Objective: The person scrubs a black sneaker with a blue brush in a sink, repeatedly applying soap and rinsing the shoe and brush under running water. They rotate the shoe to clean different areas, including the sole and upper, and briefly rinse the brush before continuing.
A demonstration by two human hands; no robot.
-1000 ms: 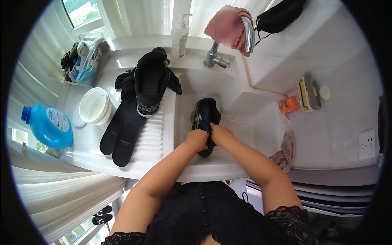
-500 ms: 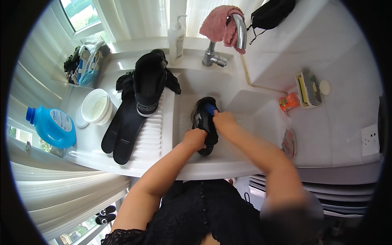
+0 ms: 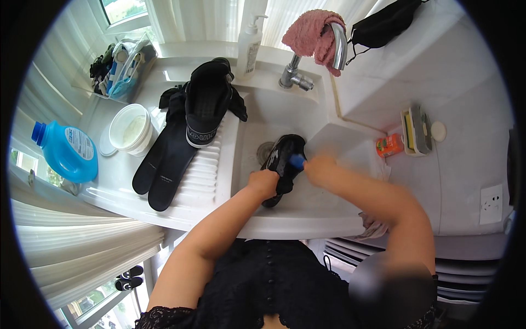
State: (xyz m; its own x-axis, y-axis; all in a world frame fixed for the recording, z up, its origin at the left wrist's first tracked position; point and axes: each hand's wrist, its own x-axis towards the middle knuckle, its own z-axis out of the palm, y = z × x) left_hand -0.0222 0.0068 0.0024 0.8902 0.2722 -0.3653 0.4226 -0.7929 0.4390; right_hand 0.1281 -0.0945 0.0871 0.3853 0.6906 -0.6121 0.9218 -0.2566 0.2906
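Observation:
A black shoe [image 3: 289,149] lies in the white sink basin [image 3: 260,116], its toe pointing away from me. My left hand [image 3: 264,184] is closed on the near part of it. Over the shoe's right side, my right hand [image 3: 320,169] is smeared by motion, its fingers closed on a blue brush [image 3: 297,161]. The brush head meets the shoe's upper; most of its handle is hidden by the hand. Partly covered by the shoe is the round drain [image 3: 264,151]. A second black shoe [image 3: 207,101] rests on the ledge left of the basin, beside two black insoles [image 3: 167,178].
Left of the ridged washboard [image 3: 198,178] stand a white tub [image 3: 131,143], a blue detergent bottle [image 3: 68,151] and a clear bin [image 3: 129,82]. Behind are a pump bottle [image 3: 250,52] and a faucet [image 3: 296,78] draped with a pink cloth [image 3: 311,35]. A sponge holder [image 3: 417,131] is at right.
My right hand and the brush have shifted right, toward the shoe's side. The shoe now leans more to the right, uncovering the drain. My left hand keeps its grip.

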